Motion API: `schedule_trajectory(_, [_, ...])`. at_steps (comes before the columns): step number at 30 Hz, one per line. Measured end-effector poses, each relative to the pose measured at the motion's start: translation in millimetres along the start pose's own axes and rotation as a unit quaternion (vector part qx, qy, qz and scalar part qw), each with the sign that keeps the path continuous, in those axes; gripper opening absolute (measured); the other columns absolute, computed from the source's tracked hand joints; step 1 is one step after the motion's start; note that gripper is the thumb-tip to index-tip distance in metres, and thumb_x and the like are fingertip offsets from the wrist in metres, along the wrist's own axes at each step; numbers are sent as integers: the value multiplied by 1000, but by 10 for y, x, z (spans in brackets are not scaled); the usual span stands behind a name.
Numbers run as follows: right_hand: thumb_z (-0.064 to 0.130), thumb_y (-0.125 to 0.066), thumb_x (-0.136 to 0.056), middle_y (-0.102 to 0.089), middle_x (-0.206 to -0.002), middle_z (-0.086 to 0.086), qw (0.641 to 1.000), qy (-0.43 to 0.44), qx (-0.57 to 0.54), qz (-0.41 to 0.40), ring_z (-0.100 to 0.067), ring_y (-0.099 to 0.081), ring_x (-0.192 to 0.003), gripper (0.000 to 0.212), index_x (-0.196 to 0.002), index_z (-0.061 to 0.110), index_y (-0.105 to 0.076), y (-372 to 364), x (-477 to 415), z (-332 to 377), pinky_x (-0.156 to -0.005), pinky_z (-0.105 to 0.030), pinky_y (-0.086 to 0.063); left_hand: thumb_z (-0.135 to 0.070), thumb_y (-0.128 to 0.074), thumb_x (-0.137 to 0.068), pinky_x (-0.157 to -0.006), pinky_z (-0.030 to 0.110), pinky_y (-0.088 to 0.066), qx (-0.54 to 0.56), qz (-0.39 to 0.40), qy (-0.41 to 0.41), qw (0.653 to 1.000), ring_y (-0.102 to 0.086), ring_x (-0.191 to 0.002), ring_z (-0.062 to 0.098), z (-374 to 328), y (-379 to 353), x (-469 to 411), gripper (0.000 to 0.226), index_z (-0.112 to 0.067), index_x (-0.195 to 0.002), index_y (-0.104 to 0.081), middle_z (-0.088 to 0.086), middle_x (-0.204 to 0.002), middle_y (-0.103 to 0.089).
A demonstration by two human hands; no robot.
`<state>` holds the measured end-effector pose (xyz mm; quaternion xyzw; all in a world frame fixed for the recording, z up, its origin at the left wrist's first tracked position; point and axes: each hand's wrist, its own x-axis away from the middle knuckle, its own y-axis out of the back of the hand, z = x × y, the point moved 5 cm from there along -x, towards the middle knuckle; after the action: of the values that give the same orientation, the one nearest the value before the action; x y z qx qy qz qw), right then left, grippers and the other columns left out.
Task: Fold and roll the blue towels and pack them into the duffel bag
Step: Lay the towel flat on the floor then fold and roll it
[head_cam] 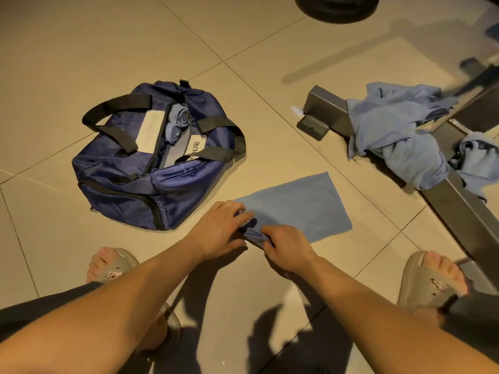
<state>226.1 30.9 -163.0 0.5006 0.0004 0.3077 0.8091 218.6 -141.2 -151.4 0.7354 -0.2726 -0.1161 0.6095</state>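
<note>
Glossy beige floor tiles [81, 49] are running across the whole view in diagonal grout lines and catching the light. A grey metal beam [325, 105] is lying on the floor at the right, stretching from its square end near the middle toward the lower right edge. A small flat foot plate [313, 127] is sticking out beside that end. A black rounded object [334, 9] is showing partly at the top edge. A left sandal [116, 268] and a right sandal [426, 282], both taupe, are resting on the tiles.
</note>
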Motion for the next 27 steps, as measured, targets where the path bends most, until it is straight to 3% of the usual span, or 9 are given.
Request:
schedule_trajectory(4, [20, -53, -88, -59, -73, 0, 998, -60, -27, -6, -29, -48, -65, 17, -78, 30, -43, 20, 228, -192, -51, -33, -26, -44, -64, -89, -86, 35, -47, -3, -3, -60, 998, -56, -97, 20, -203, -101, -126, 25, -27, -106, -67, -2, -103, -62])
schedule_trajectory(8, [23, -56, -85, -54, -71, 7, 995, -90, -42, -6, -23, -48, -65, 18, -73, 31, -45, -18, 526, -259, -47, -24, -24, -33, -59, -87, -72, 37, -48, 9, 18, -97, 995, -60, -83, 25, -405, -274, -71, 15, -24, -93, -68, 0, -89, -65])
schedule_trajectory(12, [31, -64, -78, -58, -89, 6, 997, -78, -22, -15, -19, -53, -83, 14, -89, 29, -55, -159, 766, -235, -64, -31, -44, -39, -49, -89, -72, 37, -51, 73, 91, -80, 990, -61, -84, 24, -676, -373, -50, 22, -25, -93, -66, -3, -92, -68])
schedule_trajectory(15, [29, -62, -85, -59, -91, 4, 996, -63, 28, -50, -21, -56, -86, 10, -94, 24, -63, -279, 901, -267, -70, -33, -46, -37, -47, -84, -67, 39, -50, 83, 111, -103, 985, -57, -74, 24, -904, -403, -66, 22, -22, -83, -63, -2, -81, -63])
schedule_trajectory(18, [27, -59, -90, -61, -90, 5, 992, -92, 23, -78, -22, -57, -86, 12, -95, 25, -69, -372, 1087, -324, -70, -31, -40, -31, -52, -83, -64, 34, -43, 66, 83, -137, 985, -54, -71, 23, -1026, -464, -38, 14, -21, -80, -61, -2, -77, -57])
schedule_trajectory(21, [30, -57, -93, -62, -91, 7, 986, -140, 9, -86, -20, -58, -88, 18, -99, 27, -74, -490, 1293, -427, -71, -31, -45, -29, -52, -86, -74, 34, -41, 33, 51, -168, 984, -58, -79, 24, -1025, -592, 55, 19, -22, -93, -68, -1, -87, -62])
schedule_trajectory(24, [33, -55, -98, -61, -92, 6, 977, -181, -30, -105, -19, -55, -90, 20, -99, 26, -74, -589, 1396, -488, -72, -33, -48, -28, -49, -84, -78, 35, -45, 22, 34, -165, 985, -61, -81, 24, -958, -606, 110, 27, -22, -97, -72, -1, -90, -66])
schedule_trajectory(27, [33, -53, -100, -60, -92, 2, 964, -226, -68, -119, -21, -53, -91, 21, -91, 22, -68, -680, 1412, -492, -73, -36, -47, -24, -54, -86, -79, 35, -43, -6, 25, -132, 991, -61, -81, 23, -910, -566, 126, 16, -24, -95, -67, -3, -87, -65])
